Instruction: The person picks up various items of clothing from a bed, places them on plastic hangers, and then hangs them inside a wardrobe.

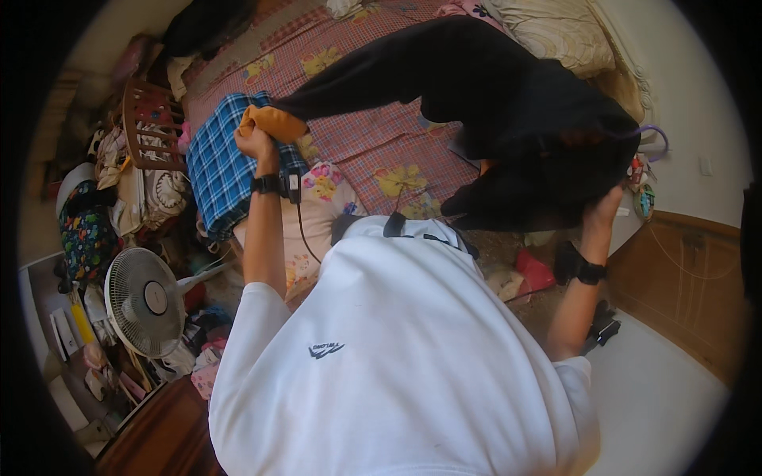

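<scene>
A black long-sleeved garment (428, 65) stretches over the bed. At its left end, my left hand (258, 143) grips the orange cuff or lining (278, 123) of one sleeve, above a folded blue plaid cloth (217, 160). My right hand (606, 205) is at the garment's lower right edge, its fingers partly hidden by the black cloth. A purple hanger (661, 135) sticks out from the garment's right side; the rest of it is hidden. Both wrists wear black bands with small devices.
Under the garment lies a checked, flowered bed sheet (381, 154). A floral pillow (333, 190) is close in front of me. To the left stand a white fan (146, 302), a wooden chair (134, 128) and piled clothes. A pale pillow (553, 35) is at upper right, near the wall.
</scene>
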A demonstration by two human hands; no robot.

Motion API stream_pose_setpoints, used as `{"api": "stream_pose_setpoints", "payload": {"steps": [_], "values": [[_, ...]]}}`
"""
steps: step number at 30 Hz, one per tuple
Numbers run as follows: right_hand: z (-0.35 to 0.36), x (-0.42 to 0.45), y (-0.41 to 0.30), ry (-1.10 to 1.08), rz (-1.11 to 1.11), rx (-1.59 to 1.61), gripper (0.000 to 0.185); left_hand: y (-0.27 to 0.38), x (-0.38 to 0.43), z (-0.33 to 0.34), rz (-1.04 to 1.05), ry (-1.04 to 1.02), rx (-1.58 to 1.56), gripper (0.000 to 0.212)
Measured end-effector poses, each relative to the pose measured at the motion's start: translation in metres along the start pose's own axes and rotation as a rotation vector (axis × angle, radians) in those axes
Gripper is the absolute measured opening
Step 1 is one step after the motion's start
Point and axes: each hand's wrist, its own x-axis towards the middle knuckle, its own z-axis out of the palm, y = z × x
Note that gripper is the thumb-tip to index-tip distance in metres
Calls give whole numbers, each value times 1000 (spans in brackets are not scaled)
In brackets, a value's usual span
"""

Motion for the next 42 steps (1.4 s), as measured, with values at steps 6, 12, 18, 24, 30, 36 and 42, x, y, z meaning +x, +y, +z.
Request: {"api": "stream_pose_setpoints", "payload": {"steps": [6, 12, 18, 24, 30, 36, 42], "values": [[-3, -4, -2, 183, 64, 82, 43, 67, -29, -27, -373, -759, -32, 22], [10, 1, 7, 29, -64, 28, 43, 53, 4, -66, -189, -777, -80, 8], [19, 3, 9, -242, -30, 35, 45, -89, 9, -115, -645, -2, -170, 18], [40, -27, 5, -315, -208, -71, 71, -96, -47, -62, -1062, -15, -276, 43], [43, -22, 20, -498, -275, -369, 51, 33, -80, 47, 97, -639, 286, 80], [67, -38, -1, -494, -121, -334, 33, 134, -104, 151, 465, -1061, 159, 56], [47, -57, -11, -254, -48, -66, 37, 98, -128, 161, 272, -1114, 209, 28]]}}
